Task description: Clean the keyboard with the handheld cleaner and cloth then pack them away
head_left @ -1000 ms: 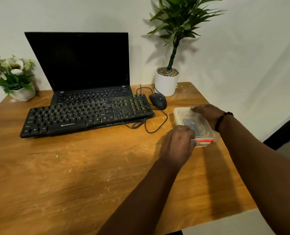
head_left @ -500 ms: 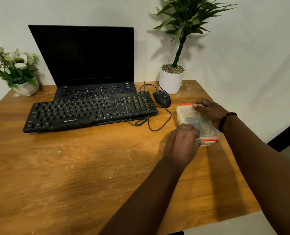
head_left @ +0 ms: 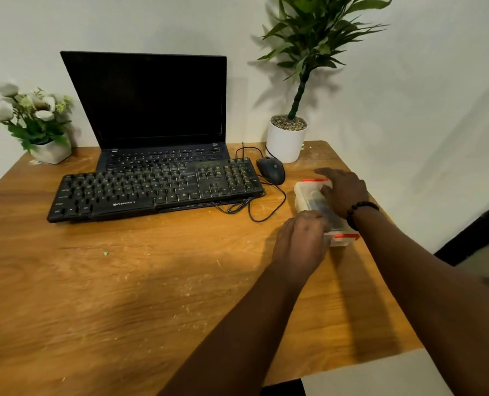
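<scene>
i see my curled left hand (head_left: 300,241) and flat right hand (head_left: 343,192) on the clear red-latched plastic box (head_left: 304,195), on the worn wooden table (head_left: 123,295) by a white wall (head_left: 423,95).

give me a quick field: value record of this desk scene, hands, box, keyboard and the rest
left hand: fingers curled at the near end of the box, by its red latch
right hand: rests on the far end of the lid, fingers fairly straight
box: clear plastic, lid on, dark item inside, right part of table
keyboard: black, in front of the laptop, untouched
laptop: open, screen dark
mouse: right of keyboard
table: wooden
</scene>
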A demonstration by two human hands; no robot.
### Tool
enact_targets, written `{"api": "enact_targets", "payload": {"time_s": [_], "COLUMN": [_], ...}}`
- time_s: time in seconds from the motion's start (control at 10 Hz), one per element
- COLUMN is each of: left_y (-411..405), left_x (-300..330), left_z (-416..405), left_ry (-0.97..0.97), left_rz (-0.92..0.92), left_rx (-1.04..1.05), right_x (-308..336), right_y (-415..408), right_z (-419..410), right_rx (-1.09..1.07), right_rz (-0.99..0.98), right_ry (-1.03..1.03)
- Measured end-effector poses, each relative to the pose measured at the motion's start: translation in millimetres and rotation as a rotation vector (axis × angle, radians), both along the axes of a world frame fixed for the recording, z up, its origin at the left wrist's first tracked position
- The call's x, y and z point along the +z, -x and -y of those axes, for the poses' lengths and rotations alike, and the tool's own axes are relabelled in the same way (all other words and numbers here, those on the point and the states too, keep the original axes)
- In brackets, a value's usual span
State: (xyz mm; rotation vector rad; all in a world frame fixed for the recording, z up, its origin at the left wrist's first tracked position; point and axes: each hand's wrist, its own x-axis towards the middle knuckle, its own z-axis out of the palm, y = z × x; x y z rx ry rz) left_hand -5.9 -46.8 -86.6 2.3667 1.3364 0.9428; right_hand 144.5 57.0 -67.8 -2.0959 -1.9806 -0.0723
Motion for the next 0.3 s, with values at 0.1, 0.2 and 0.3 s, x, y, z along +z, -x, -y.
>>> {"api": "enact_targets", "payload": {"time_s": [0.1, 0.2, 0.3], "left_y": [22, 47, 63], "left_x": [-1, -5, 6], "left_z": [-2, 6, 17], "left_ry": [0.05, -0.06, -0.104], "left_rz": [-0.163, -0.236, -0.149], "left_rx": [-0.156, -0.168, 0.058], "right_x": [3, 10, 14], "right_y": [4, 9, 31], "right_z": [15, 32, 50], "right_rx": [0.034, -0.018, 0.014], "right_rz": [0.064, 0.028, -0.069], "right_ry": [-0.034, -0.089, -0.193]}}
